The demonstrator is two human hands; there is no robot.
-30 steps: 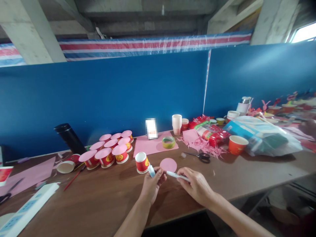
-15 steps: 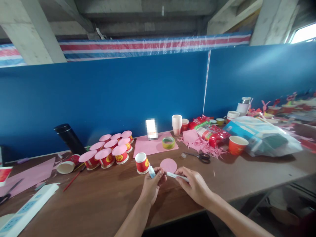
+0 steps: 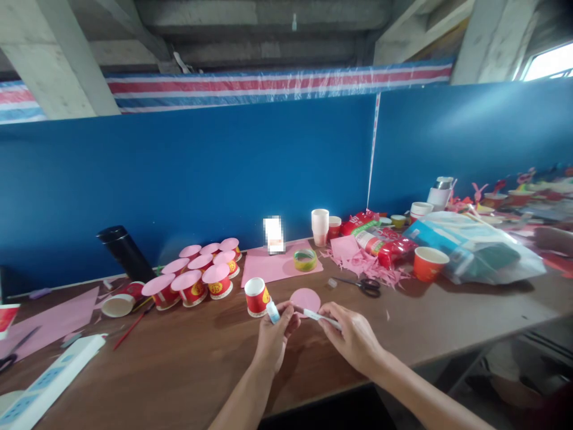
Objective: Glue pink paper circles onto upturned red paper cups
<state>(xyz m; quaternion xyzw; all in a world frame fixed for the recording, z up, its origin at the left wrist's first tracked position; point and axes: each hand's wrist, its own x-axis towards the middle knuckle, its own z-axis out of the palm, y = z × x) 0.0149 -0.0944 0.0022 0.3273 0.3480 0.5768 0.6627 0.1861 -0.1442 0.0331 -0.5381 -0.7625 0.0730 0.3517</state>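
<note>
My left hand (image 3: 276, 335) is closed around a small white-and-blue bottle (image 3: 273, 312), possibly glue, whose white end sticks up past the thumb. Its thumb and forefinger also meet the dark narrow end of a white pen (image 3: 312, 313). My right hand (image 3: 351, 334) grips that pen by its barrel, pointing it left. Just behind the pen, a round pink paper disc (image 3: 305, 298) lies on the table, partly covered. Upright beyond my left hand stands a red and white paper cup (image 3: 256, 297).
Several red cups topped with pink discs (image 3: 188, 279) stand at left, near a black flask (image 3: 123, 251) and a power strip (image 3: 54, 379). Green tape (image 3: 305, 259) sits on pink paper (image 3: 259, 266). Scissors (image 3: 369, 287), an orange cup (image 3: 430, 263) and a plastic bag (image 3: 483, 248) are at right.
A dark section now shows between my left fingertips and the pen's white barrel. The bottle has tilted slightly left. Both hands stay in nearly the same place.
</note>
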